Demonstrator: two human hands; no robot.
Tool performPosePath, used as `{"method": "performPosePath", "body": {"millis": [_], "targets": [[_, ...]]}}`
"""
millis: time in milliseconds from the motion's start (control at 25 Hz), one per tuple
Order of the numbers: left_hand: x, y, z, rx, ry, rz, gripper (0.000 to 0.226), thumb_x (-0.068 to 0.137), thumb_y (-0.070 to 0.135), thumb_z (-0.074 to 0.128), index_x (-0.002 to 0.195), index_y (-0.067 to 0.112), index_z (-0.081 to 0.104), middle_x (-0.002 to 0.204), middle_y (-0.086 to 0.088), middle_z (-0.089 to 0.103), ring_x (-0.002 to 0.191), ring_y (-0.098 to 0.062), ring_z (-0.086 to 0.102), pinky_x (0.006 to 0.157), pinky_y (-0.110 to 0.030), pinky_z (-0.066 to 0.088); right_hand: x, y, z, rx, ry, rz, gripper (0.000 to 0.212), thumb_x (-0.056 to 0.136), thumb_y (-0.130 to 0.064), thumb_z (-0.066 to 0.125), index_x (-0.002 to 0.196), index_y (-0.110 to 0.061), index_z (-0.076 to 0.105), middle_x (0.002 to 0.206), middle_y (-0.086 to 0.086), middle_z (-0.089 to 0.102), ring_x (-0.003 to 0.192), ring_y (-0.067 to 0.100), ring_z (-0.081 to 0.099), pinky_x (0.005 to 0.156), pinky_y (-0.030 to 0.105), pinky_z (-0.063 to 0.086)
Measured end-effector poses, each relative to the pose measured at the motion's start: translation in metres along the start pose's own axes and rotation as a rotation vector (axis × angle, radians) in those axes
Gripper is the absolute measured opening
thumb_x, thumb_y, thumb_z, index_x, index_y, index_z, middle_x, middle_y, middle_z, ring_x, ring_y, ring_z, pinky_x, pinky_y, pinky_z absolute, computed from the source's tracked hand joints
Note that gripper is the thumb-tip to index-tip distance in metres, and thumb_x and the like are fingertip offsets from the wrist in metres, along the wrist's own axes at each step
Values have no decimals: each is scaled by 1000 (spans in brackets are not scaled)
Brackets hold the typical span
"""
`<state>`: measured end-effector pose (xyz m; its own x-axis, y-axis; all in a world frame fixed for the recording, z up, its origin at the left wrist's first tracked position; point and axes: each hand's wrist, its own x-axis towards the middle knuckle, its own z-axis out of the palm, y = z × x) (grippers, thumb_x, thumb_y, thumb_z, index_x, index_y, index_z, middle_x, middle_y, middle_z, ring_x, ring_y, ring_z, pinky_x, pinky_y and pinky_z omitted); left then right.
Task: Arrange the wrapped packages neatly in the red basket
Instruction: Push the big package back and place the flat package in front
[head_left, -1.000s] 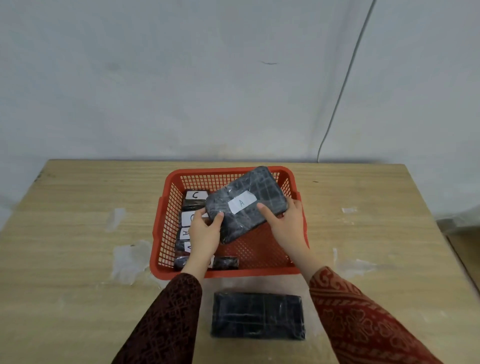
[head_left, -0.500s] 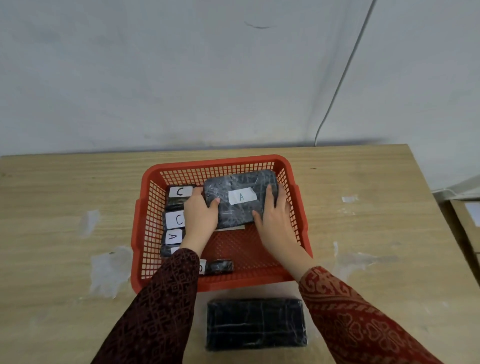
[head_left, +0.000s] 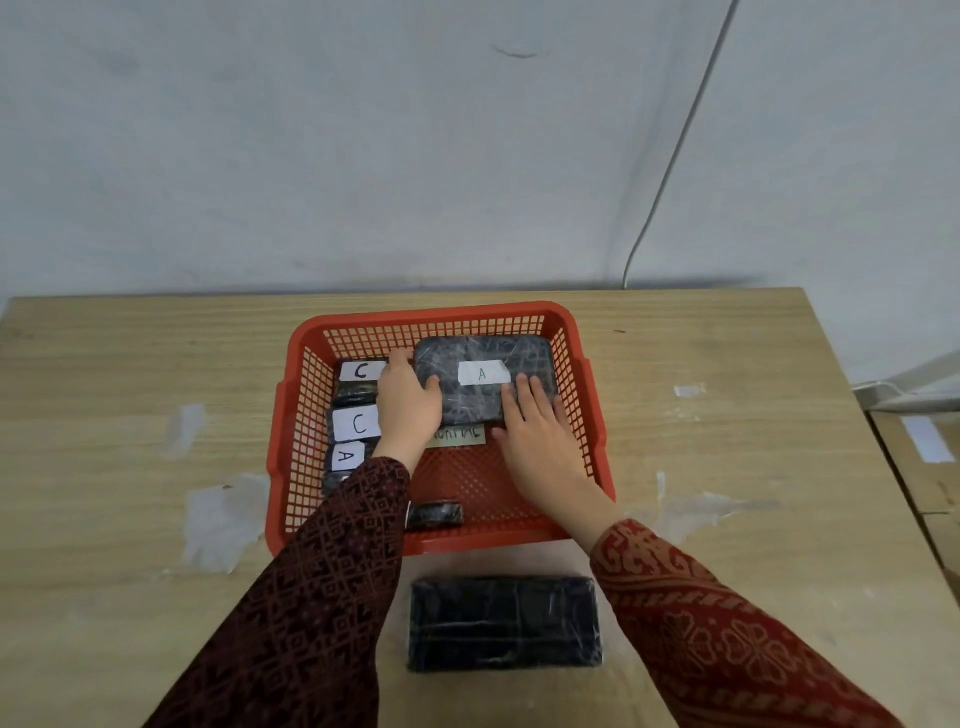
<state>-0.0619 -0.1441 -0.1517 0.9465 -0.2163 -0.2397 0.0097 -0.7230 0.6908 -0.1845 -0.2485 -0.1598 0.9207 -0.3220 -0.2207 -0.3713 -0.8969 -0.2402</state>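
Note:
A red mesh basket (head_left: 431, 314) stands on the wooden table. A dark wrapped package labelled A (head_left: 467, 408) lies flat in its far right corner. My left hand (head_left: 408, 405) grips the package's left end, thumb on top. My right hand (head_left: 540, 441) rests flat on its near right corner with the fingers spread. Along the basket's left wall stand three labelled packages: C (head_left: 360, 371), C (head_left: 358, 423) and A (head_left: 347, 457). A small dark package (head_left: 434, 514) lies by the front wall. Another dark wrapped package (head_left: 504, 623) lies on the table before the basket.
A paper slip with writing (head_left: 457, 434) lies on the basket floor, partly under the package. Patches of tape residue (head_left: 223, 519) mark the table. A cable (head_left: 670, 171) runs down the wall. A cardboard box (head_left: 930, 467) sits beyond the table's right edge.
The package labelled A has gone from tilted above the basket to lying flat in the far right corner. My right hand has slid from its end onto its top.

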Motion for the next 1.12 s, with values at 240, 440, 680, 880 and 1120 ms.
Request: {"method": "performPosePath", "body": {"millis": [240, 440, 680, 880, 1120], "targets": [[-97, -11, -24, -113, 73, 265, 36, 95, 20, 52, 131, 16, 50, 131, -2, 51, 115, -5, 44, 97, -23, 35, -43, 7, -30, 267, 110, -199, 47, 96, -29, 47, 140, -13, 40, 152, 13, 34, 142, 27, 25, 116, 35, 20], [-197, -59, -28, -146, 115, 345, 23, 93, 13, 53, 113, 23, 58, 122, 4, 53, 114, 2, 43, 100, -15, 33, -141, 23, -16, 423, 236, -344, 20, 91, -15, 55, 109, -13, 62, 110, 3, 61, 105, 14, 53, 92, 15, 37], [-240, -105, -6, -65, 93, 241, 26, 92, 10, 54, 118, 11, 61, 128, -8, 49, 126, -20, 45, 105, -21, 30, -204, 57, 42, 475, -17, -13, 53, 84, -34, 67, 131, -24, 46, 147, 7, 31, 135, 24, 30, 104, 28, 30], [-243, -122, 10, -92, -26, 77, 41, 91, 9, 57, 131, 4, 55, 131, -15, 51, 121, -26, 50, 98, -17, 30, -199, 52, 56, 449, -125, -28, 80, 74, -11, 73, 142, -23, 33, 156, 9, 16, 139, 30, 26, 113, 43, 32], [-246, -102, -24, -329, 215, 172, 10, 91, 31, 55, 97, 30, 64, 99, 5, 63, 92, -4, 58, 76, -18, 42, -194, 58, 0, 664, -3, -173, 51, 74, -36, 75, 121, -28, 58, 117, -2, 53, 103, 13, 56, 83, 18, 45]]}}
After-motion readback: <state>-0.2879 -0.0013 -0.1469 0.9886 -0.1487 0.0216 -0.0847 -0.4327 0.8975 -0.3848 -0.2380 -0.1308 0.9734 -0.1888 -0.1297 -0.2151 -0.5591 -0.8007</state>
